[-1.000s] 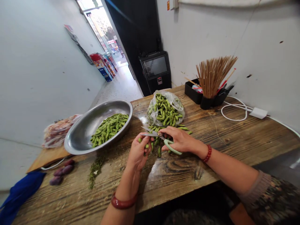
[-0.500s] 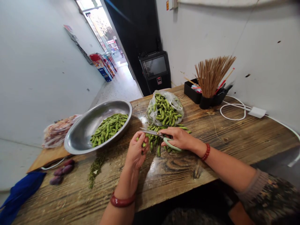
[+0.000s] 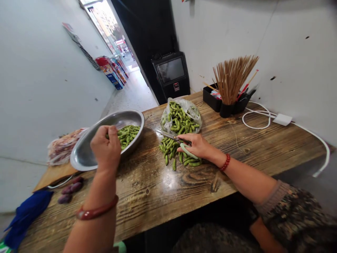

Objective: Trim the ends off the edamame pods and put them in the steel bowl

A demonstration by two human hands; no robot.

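Observation:
My left hand (image 3: 106, 146) is closed in a fist over the near side of a metal bowl (image 3: 84, 163). A bit of green shows at its curled fingers; most of what it holds, edamame pods, is hidden. Green edamame pods (image 3: 129, 135) lie in the right part of the bowl. In my right hand (image 3: 198, 146) is a pair of scissors (image 3: 188, 151) with pale green handles, the blades pointing left. Beneath them a loose pile of pods (image 3: 168, 147) is spread on the wooden table, in front of an open plastic bag (image 3: 195, 110) of pods.
Several purple roundish things (image 3: 70, 189) and a blue cloth (image 3: 28, 214) lie at the left. Behind the bowl is a bagged pinkish bundle (image 3: 64, 146). A black holder with skewers (image 3: 233, 84) and a white cable with an adapter (image 3: 282, 119) sit at the back right.
My left hand has moved left from the scissors' tips to above the bowl, with its fingers closed. My right hand still holds the scissors over the pile. The view has shifted slightly.

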